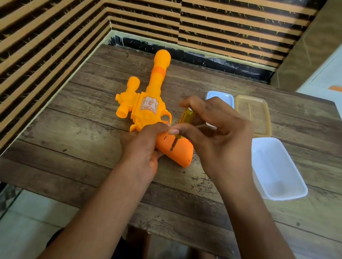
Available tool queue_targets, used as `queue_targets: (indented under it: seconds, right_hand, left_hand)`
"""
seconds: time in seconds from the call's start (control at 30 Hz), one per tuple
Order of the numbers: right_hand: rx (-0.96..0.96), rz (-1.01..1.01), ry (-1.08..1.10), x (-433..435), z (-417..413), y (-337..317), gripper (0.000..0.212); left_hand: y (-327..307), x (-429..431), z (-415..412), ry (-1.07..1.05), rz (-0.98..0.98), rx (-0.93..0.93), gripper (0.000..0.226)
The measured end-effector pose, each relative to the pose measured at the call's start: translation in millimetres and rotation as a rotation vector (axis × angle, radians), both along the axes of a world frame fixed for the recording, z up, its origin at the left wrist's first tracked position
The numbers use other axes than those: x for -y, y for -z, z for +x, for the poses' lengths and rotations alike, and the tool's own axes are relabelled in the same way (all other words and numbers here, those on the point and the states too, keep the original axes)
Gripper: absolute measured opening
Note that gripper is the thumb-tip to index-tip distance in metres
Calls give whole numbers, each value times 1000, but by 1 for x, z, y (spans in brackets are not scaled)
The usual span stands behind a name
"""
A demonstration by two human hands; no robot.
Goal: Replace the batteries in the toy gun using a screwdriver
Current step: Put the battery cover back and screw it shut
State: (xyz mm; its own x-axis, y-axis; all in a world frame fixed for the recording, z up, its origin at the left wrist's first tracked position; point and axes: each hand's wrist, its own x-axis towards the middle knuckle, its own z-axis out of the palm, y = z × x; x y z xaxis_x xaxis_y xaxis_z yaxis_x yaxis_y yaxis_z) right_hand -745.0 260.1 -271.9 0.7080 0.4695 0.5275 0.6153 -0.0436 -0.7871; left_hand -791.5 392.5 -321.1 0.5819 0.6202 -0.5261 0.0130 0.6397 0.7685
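**On the table, mid-board: driver tip set on the gun's handle**

On the wooden table point(72, 159) the toy gun point(149, 106) lies flat on its side; long axis runs away from the person, barrel toward the striped wall point(236, 28), orange handle point(181, 153) nearest the body and slanting off to the right.

Left hand point(143, 145) comes in from the left; its grip is closed round the gun where body meets handle, pinning it to the table.

Right hand point(220, 134) sits above and to the right of the handle; its grip is closed on the screwdriver point(186, 116), fingers curled over the yellow end, thumb and forefinger pinching lower down the shank.

Screwdriver stands steep, top leaning slightly right and away; tip comes down on the handle's upturned face, just beside the left thumb; a dark spot shows at the tip, but whether it sits in a screw head cannot be told.

Judgement: the step in hand is the cover screw; the move turns on keeping the driver's axis square to that face while the left hand stops the gun from twisting; the right hand is the working one, directly over the spot.

Off to the right, apart from the hands: a clear tub point(278, 174), an amber lid point(254, 113), a pale blue lid point(219, 96); no batteries visible.
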Motion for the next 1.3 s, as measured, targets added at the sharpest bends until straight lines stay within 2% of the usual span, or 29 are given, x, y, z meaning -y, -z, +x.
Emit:
queue_targets:
  seconds: [0.07,0.1,0.2,0.23,0.33,0.5,0.6,0.77,0.93,1.07,1.2,1.3]
  right_hand:
    - [42,-3,2,-2,-1,2,25]
    - [45,-3,-7,-3,-2,3,24]
    - [-28,40,-80,0,-1,5,22]
    - [-53,61,-99,1,0,6,22]
    - [-56,68,-66,1,1,6,25]
    - [34,77,56,-7,-2,8,34]
    - [33,71,-18,-3,0,8,28]
    - [-132,89,-147,4,2,5,37]
    - [-52,30,-46,2,5,6,27]
    - [5,51,-54,-1,2,8,18]
    - [-16,86,-138,2,2,6,25]
    - [-20,57,-118,2,2,6,26]
  left_hand:
    - [-3,2,-1,-3,10,20,104]
    - [-3,3,-2,3,4,20,99]
    - [0,0,0,4,-18,-13,58]
    - [3,-1,1,1,-22,-20,55]
    - [6,-3,2,-4,-27,-17,61]
    - [10,-4,2,1,-36,-17,53]
    - [11,-6,3,-12,-49,-14,51]
    - [11,-5,6,-15,-65,-38,49]
    - [11,-5,4,-7,-49,-41,52]
    - [11,-5,2,-3,-49,-24,50]
    - [10,-4,2,9,-47,-22,50]
    - [9,-4,3,1,-47,-24,50]
